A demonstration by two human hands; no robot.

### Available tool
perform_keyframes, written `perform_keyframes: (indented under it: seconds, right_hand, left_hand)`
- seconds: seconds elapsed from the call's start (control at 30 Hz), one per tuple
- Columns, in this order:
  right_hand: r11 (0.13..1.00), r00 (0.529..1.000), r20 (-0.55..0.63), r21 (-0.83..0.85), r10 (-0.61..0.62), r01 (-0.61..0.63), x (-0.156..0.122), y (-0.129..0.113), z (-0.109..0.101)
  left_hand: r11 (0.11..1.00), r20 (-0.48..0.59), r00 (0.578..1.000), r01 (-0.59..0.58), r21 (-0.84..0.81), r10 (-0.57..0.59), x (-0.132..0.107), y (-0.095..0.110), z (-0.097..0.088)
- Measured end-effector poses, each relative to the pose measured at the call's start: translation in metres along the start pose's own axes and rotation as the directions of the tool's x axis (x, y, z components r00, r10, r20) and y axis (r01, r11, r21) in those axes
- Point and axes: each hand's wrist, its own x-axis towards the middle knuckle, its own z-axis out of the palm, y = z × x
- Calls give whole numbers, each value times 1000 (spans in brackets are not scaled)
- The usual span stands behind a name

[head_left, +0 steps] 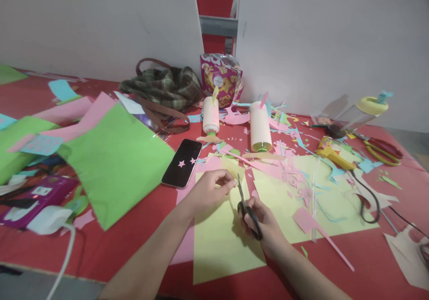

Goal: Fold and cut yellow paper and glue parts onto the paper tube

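My right hand (263, 221) grips black scissors (241, 192), blades pointing up and away from me. My left hand (209, 188) pinches a small yellow paper piece (234, 181) right at the blade tips. Both hands hover over a yellow paper sheet (221, 246) lying on the red table (100, 251). A second yellow sheet (284, 197) lies just to the right, strewn with pink scraps.
A black phone (182, 162) with two pink stars lies left of my hands, beside a big green sheet (117, 161). Two wrapped bottles (210, 116) (260, 128), a plaid bag (161, 87), a snack packet (219, 76), a yellow glue gun (331, 154) and red-handled scissors (382, 150) stand farther back.
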Motion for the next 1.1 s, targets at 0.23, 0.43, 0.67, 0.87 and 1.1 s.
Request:
perform_keyframes:
  seconds: [0.23, 0.43, 0.67, 0.87, 1.1]
  right_hand:
    - [1000, 1000, 6, -2, 0, 0, 0, 3, -3]
    - [1000, 1000, -6, 2, 14, -14, -1, 0, -1]
    - [1000, 1000, -16, -3, 4, -5, -1, -1, 0]
    - [1000, 1000, -14, -7, 3, -3, -1, -3, 1]
    - [1000, 1000, -19, -7, 8, -8, -1, -4, 2]
  left_hand:
    - [1000, 12, 1000, 19, 12, -19, 0, 3, 1]
    - [1000, 15, 1000, 8, 29, -8, 1, 2, -1]
    - [999, 4, 1000, -7, 32, 7, 2, 0, -2]
    - [999, -36, 999, -8, 45, 10, 2, -2, -3]
    - [999, -35, 999, -19, 49, 20, 1, -1, -3]
